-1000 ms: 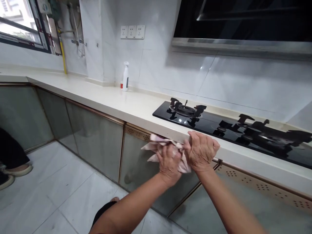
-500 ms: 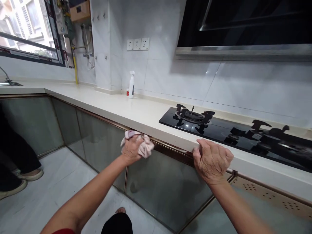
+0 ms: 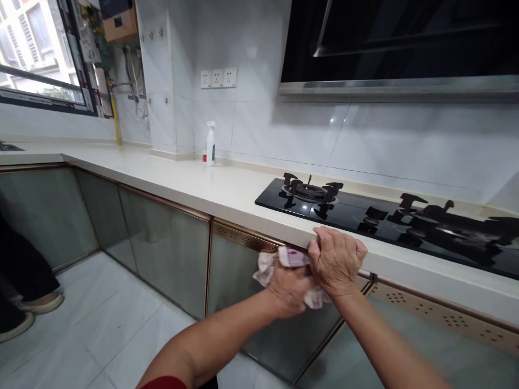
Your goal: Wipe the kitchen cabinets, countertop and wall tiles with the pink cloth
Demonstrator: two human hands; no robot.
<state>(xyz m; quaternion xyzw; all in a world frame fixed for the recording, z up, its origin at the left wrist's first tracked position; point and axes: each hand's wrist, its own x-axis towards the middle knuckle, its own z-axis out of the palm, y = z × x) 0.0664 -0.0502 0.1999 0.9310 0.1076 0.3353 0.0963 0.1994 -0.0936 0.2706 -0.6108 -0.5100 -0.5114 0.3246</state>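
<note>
L grip [image 3: 288,289], bunched round the cloth [image 3: 266,267], has swung R along the perf'd strip [image 3: 237,236] beside R grip [image 3: 337,262] clasping the counter edge [image 3: 243,217], so the wipe I'm watching's now off its L end

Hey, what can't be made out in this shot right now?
In the head view:
Middle of the cloth: covered by the left hand.
Any small print on the spray bottle: too small to read.
The red-marked item beside it: partly hidden by the bottle.
Cooktop, far right end: cut off by the right edge.
Other person, above the legs: cut off by the left edge.
</note>
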